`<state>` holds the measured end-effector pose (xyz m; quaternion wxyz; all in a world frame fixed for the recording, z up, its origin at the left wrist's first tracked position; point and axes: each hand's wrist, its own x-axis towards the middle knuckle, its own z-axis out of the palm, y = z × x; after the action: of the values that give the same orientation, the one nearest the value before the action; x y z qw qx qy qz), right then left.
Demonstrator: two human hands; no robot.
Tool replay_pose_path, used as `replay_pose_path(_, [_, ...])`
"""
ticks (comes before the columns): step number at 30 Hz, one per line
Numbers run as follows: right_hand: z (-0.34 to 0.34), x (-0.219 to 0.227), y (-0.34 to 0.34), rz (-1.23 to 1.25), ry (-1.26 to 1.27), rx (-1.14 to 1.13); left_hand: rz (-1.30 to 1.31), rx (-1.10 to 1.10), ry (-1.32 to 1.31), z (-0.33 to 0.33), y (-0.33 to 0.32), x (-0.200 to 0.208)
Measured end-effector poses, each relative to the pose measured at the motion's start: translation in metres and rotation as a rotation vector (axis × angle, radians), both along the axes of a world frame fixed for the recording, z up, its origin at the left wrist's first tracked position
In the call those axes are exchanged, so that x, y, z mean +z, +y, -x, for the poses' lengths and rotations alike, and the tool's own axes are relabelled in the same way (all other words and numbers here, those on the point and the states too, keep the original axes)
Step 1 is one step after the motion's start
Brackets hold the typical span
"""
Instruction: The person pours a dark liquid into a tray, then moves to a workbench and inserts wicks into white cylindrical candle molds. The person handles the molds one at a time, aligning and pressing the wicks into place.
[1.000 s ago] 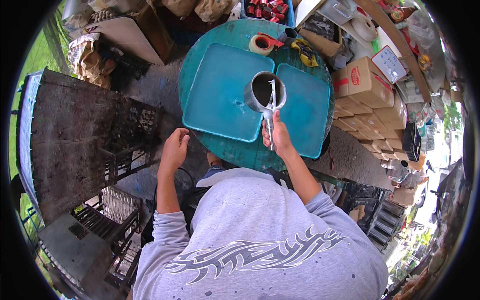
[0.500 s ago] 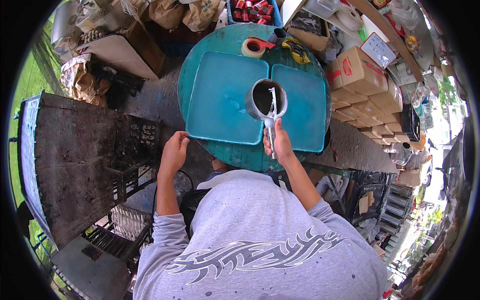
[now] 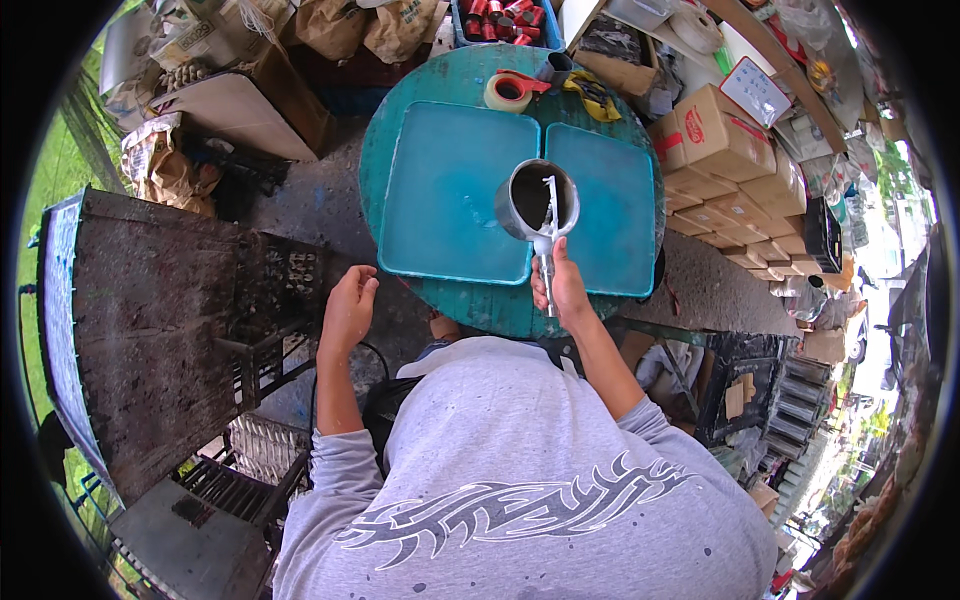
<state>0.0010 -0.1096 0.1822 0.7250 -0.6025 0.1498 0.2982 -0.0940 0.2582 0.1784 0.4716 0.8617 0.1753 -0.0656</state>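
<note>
My right hand (image 3: 567, 292) is wrapped round the metal handle of a round metal dipper (image 3: 508, 208), with white residue along the handle's top and a thin white piece across its mouth. The dipper is held above the gap between two shallow teal trays and hides part of both. The left tray (image 3: 391, 190) is the larger; the right tray (image 3: 612, 293) sits close beside it. Both have a hazy, smooth blue-green surface inside. Just off the left tray's near corner, my left hand (image 3: 348, 308) holds nothing, its fingers loosely bent and thumb apart.
A round green table (image 3: 480, 315) carries the trays, a tape roll (image 3: 503, 92) with a red dispenser, a dark cup (image 3: 555, 68) and a yellow-black item (image 3: 598, 100). Stacked cardboard boxes (image 3: 715, 140) stand right, a dark wooden table (image 3: 150, 320) left, a blue crate (image 3: 553, 35) of red cans behind.
My left hand has come slightly away from the left tray's near corner. The light ripple on that tray's surface has faded. The dipper stays nearly in place in my right hand.
</note>
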Motion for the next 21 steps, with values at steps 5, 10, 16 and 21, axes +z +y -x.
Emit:
replay_pose_path(5, [-0.007,0.001,-0.001,-0.007,-0.014,-0.002,0.001,0.027,-0.024,0.008,0.004,-0.008])
replay_pose_path(10, [-0.015,0.0,-0.003,-0.001,-0.021,-0.006,0.008,0.046,-0.001,0.01,0.003,-0.005])
replay_pose_path(16, [-0.016,-0.001,-0.004,-0.055,-0.029,-0.001,0.008,0.058,-0.002,0.01,0.006,-0.009])
replay_pose_path(21, [-0.013,0.006,-0.006,-0.091,-0.028,0.005,0.038,0.08,-0.004,0.005,0.011,-0.005])
